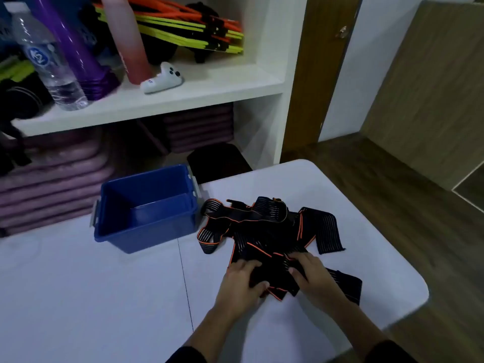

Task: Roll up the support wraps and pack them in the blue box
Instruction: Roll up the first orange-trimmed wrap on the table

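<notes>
A tangled heap of black support wraps [264, 226] with orange edging lies on the white table [104, 297], right of the blue box [146, 226]. The box stands open with nothing visible inside. My left hand [242, 281] and my right hand [311, 273] are at the near edge of the heap. Both pinch the end of one wrap [277, 281] between fingers and thumb, the left from the left side, the right from the right side.
A white shelf unit [199, 87] stands behind the table with a water bottle [49, 61], purple and pink cones, a white controller [163, 78] and stacked hurdles. Purple mats fill the lower shelf. Wooden floor lies to the right, past the table's rounded corner.
</notes>
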Tool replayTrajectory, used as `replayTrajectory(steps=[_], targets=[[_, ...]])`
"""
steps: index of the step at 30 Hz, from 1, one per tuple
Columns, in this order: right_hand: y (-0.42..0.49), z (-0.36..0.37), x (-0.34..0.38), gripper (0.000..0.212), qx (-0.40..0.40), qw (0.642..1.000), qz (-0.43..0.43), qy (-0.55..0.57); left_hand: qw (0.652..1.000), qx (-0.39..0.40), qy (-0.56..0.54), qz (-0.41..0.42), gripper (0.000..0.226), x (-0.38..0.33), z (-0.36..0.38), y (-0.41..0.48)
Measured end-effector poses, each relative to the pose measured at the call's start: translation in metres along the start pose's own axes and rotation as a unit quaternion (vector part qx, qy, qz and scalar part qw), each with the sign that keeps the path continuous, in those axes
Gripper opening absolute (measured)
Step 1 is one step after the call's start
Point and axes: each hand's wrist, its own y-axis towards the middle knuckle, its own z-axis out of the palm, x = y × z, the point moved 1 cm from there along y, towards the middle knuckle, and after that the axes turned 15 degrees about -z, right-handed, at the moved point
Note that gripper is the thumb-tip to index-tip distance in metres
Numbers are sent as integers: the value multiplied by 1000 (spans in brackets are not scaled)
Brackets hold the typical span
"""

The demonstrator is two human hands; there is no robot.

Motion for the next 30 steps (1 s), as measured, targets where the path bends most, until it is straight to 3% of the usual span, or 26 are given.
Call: replayTrajectory(steps=[2, 4, 10, 16, 21, 27, 30], targets=[[-1, -3, -7, 34, -9, 1000, 5, 11, 995, -40, 90, 26, 73, -10, 6, 0], [-2, -5, -10, 34, -5, 1000, 2, 5, 991, -73, 110, 37, 79, -17, 15, -1], [-8, -7, -23, 37, -12, 1000, -15, -1, 994, -78, 50, 50, 76, -30, 37, 3], [-15, -10, -33, 32, -32, 999, -17, 29, 995, -45, 74, 55, 78, -32, 56, 10], [-22, -10, -40, 32, -47, 998, -11, 38, 987, -83, 132, 37, 75, -34, 61, 11], [-25, -8, -48, 31, -45, 998, 1, 47, 955, -177, 175, 160, 68, -41, 68, 11], [-27, -8, -49, 31, -45, 998, 4, 50, 939, -203, 188, 202, 53, -43, 70, 13]])
